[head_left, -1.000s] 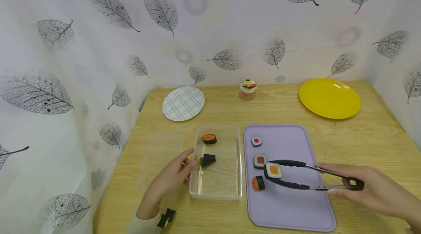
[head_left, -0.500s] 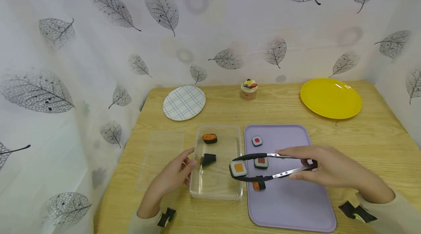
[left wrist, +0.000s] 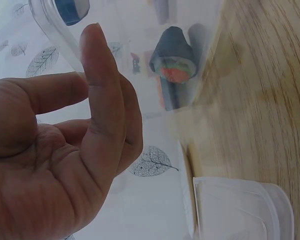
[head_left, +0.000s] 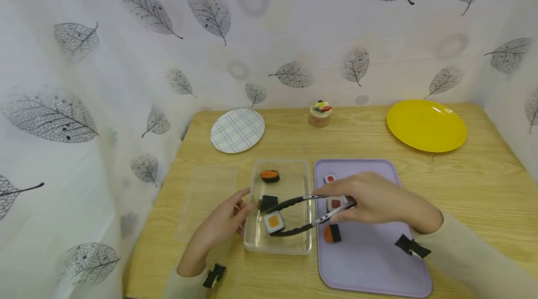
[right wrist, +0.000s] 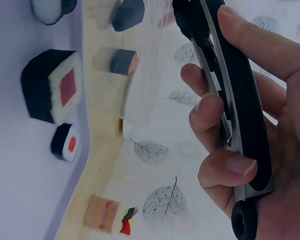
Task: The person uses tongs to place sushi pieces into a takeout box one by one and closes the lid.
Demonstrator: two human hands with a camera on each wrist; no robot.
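Observation:
My right hand (head_left: 374, 198) grips black-and-silver tongs (head_left: 294, 231). Between the tongs' tips is a square sushi roll (head_left: 274, 222) with an orange centre, over the left part of the clear plastic container (head_left: 277, 251). Inside that container lie an orange-topped gunkan sushi (head_left: 270, 176) and a dark cone-shaped hand roll (left wrist: 175, 52), beside the held piece. My left hand (head_left: 220, 224) touches the container's left wall, its fingers loosely extended. In the right wrist view, the tongs' handle (right wrist: 245, 110) lies between thumb and fingers; the tips are out of frame.
On the purple tray (head_left: 374, 266) sit a red-centred roll (head_left: 335, 203), a small roll (head_left: 329, 178) and another gunkan (head_left: 332, 233). A clear lid (head_left: 206, 196) lies left. Behind stand a checked plate (head_left: 237, 131), a toy cake (head_left: 321, 114) and a yellow plate (head_left: 426, 126).
My right hand has moved left with the tongs, carrying the orange-centred sushi roll from above the purple tray to over the clear container. The left hand stays at the container's side.

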